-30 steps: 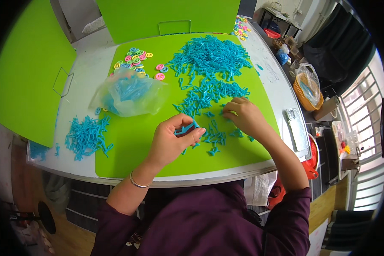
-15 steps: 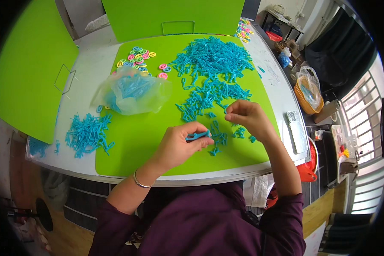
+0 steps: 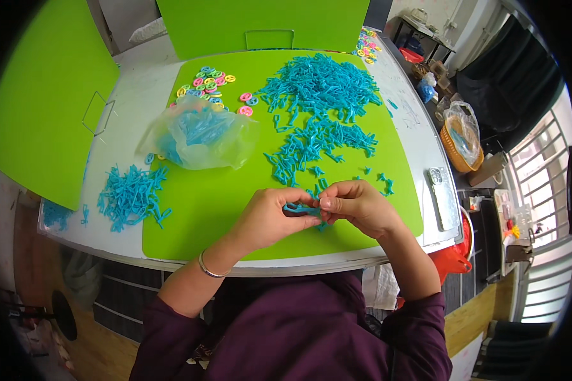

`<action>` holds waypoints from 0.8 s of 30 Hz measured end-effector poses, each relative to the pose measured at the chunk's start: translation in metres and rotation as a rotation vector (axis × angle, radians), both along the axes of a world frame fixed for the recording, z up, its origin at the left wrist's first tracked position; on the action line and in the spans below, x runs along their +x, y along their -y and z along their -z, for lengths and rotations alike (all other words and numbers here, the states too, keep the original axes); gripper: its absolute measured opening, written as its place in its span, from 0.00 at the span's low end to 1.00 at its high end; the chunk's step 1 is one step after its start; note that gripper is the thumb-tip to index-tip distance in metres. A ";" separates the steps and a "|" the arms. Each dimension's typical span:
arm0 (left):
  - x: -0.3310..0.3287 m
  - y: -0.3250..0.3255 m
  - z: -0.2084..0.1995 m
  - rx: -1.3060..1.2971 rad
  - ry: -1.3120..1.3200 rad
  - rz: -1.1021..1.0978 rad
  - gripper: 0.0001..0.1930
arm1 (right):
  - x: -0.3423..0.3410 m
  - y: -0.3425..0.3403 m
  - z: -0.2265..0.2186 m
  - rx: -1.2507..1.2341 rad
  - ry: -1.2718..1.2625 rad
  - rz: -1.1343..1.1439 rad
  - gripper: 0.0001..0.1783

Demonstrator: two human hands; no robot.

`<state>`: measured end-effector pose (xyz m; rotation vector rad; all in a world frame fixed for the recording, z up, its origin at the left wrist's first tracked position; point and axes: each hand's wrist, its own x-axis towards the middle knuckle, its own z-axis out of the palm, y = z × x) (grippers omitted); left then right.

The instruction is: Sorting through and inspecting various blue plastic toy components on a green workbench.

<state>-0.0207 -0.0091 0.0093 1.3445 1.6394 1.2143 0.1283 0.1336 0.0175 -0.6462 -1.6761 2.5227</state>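
Note:
My left hand (image 3: 260, 219) is closed around a slim blue plastic piece (image 3: 299, 208) with a curved edge, held low over the green mat (image 3: 197, 235). Against the piece's right end, my right hand (image 3: 361, 206) pinches thumb and fingers together; whatever is between those fingertips is hidden. Several small blue plastic parts (image 3: 386, 184) lie scattered around and beyond the right hand. Farther back are a loose spread of blue parts (image 3: 318, 147) and a large heap of them (image 3: 324, 82).
A translucent plastic bag (image 3: 225, 143) holding blue parts lies left of centre. Behind it are colourful plastic rings (image 3: 206, 84). Another blue pile (image 3: 130, 197) sits at the left, beside a green panel (image 3: 38, 114). A phone (image 3: 443, 198) rests near the right edge.
My right hand has moved left and toward me, from the loose blue parts to the piece in my left hand. My left hand has stayed nearly in place.

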 end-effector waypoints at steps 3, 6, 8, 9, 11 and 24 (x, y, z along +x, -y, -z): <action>0.000 -0.003 0.003 -0.005 0.352 -0.055 0.08 | 0.001 -0.001 -0.001 0.156 -0.010 0.033 0.09; -0.008 -0.002 0.002 -0.111 0.549 -0.018 0.07 | 0.000 -0.001 0.004 -0.054 -0.075 0.087 0.10; -0.009 -0.004 0.008 -0.066 0.670 -0.030 0.06 | -0.001 0.000 0.006 -0.144 -0.110 0.134 0.07; -0.009 -0.005 0.008 -0.066 0.671 -0.027 0.06 | 0.000 0.000 0.006 -0.143 -0.110 0.137 0.07; -0.008 -0.005 0.009 -0.015 0.624 -0.052 0.05 | 0.000 0.001 0.007 -0.172 -0.107 0.134 0.07; -0.004 -0.001 0.006 0.155 0.179 -0.132 0.04 | -0.001 0.006 0.016 0.082 -0.067 0.171 0.06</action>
